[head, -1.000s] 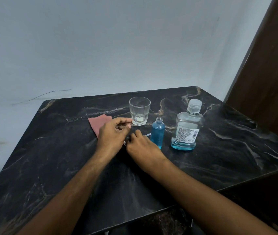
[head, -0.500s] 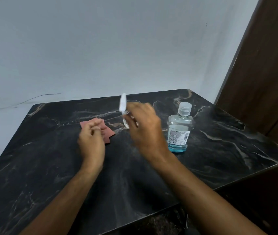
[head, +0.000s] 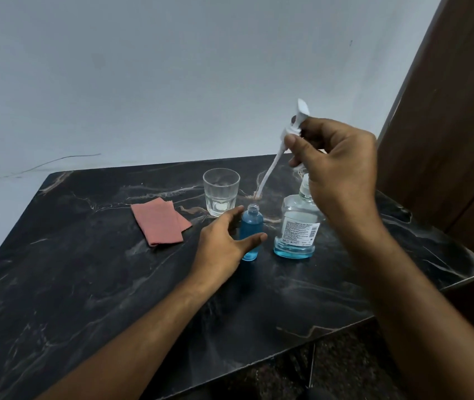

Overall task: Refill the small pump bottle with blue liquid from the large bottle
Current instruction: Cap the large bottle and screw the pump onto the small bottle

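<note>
The dark marbled desk (head: 85, 284) carries everything. The large bottle (head: 297, 226), capped, stands at the right with a little blue liquid in its bottom. The right hand (head: 336, 168) holds the white pump head (head: 290, 131) raised above it, grip closed on it. The left hand (head: 224, 241), grip open, fingers straight, flanks the uncapped small pump bottle (head: 250, 226), which stands nearly full of blue just left of the large bottle. Behind are a glass (head: 220, 192) and a folded pink cloth (head: 157, 220).

**No legible text**

Only one printed surface: a white label (head: 299, 230) on the front of the large bottle (head: 297, 226), right of centre on the bench (head: 85, 284). Carries fine print and a barcode, too small and blurred to read.
</note>
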{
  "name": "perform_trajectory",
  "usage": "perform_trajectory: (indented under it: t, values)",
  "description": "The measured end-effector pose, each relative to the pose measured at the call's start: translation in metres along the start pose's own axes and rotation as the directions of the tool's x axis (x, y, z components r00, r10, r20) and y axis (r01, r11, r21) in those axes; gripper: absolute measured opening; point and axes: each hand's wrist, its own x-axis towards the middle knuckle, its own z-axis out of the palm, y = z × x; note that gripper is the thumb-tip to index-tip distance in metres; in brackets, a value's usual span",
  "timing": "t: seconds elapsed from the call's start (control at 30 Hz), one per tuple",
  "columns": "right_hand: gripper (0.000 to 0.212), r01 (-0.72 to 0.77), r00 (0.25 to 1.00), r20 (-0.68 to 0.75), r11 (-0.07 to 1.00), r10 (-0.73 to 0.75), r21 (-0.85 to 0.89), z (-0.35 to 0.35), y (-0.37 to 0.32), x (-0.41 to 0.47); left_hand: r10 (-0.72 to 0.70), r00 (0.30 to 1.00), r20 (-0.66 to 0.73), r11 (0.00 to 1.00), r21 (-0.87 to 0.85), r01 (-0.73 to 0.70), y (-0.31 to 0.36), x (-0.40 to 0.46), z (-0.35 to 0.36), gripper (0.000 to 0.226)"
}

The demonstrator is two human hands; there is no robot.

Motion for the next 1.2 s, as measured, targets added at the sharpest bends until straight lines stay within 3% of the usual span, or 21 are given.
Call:
perform_trajectory:
  t: [0.33, 0.6, 0.7, 0.97, 1.2]
  values:
    - [0.022, -0.028, 0.995, 0.094, 0.998, 0.033, -0.047, 0.013, 0.017, -0.012, 0.026, 0.997, -0.073, 0.996, -0.079, -0.032, -0.005, 0.0, 0.007, 0.055]
    - [0.005, -0.083, 0.954, 0.268, 0.978, 0.134, -0.193, 0.03, 0.044, -0.034, 0.056, 0.994, -0.091, 0.988, -0.136, -0.068, -0.011, 0.001, 0.01, 0.048]
    - [0.009, -0.09, 0.938, 0.302, 0.961, 0.169, -0.26, 0.031, 0.051, -0.039, 0.051, 0.995, -0.085, 0.987, -0.15, -0.063, -0.014, 0.002, 0.011, 0.046]
    - [0.008, -0.081, 0.924, 0.333, 0.945, 0.19, -0.316, 0.037, 0.053, -0.044, 0.059, 0.993, -0.097, 0.986, -0.152, -0.074, -0.013, 0.0, 0.012, 0.042]
    - [0.006, -0.071, 0.965, 0.228, 0.962, 0.133, -0.263, 0.043, 0.051, -0.052, 0.094, 0.981, -0.169, 0.97, -0.206, -0.129, -0.008, -0.003, 0.008, 0.048]
